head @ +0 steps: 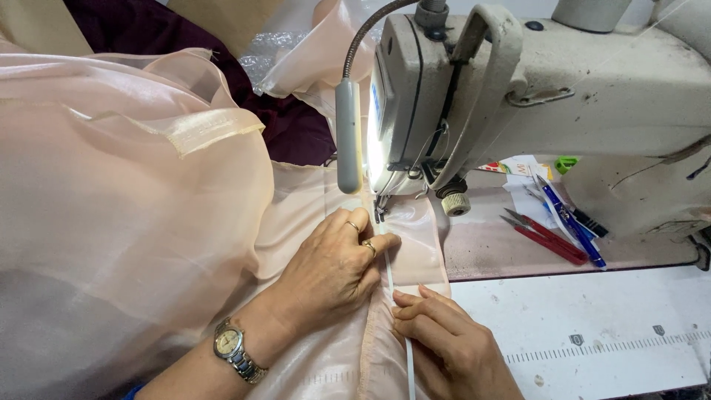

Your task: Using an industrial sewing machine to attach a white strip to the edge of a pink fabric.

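Note:
My left hand (333,267), with two rings and a wristwatch (233,350) at the wrist, lies flat on pale peach satin fabric (133,222) just in front of the presser foot (380,211) of a cream industrial sewing machine (548,81). Its fingers press the fabric down beside a thin white cord (388,274) that runs along the folded seam toward me. My right hand (444,337) is lower, fingertips pinching the folded edge and the cord.
A lamp on a flexible neck (348,133) shines beside the needle. Red-handled snips (548,238) and blue pens (570,222) lie on the machine bed at the right. A ruler scale (615,344) marks the white table. Dark maroon cloth (289,126) lies behind.

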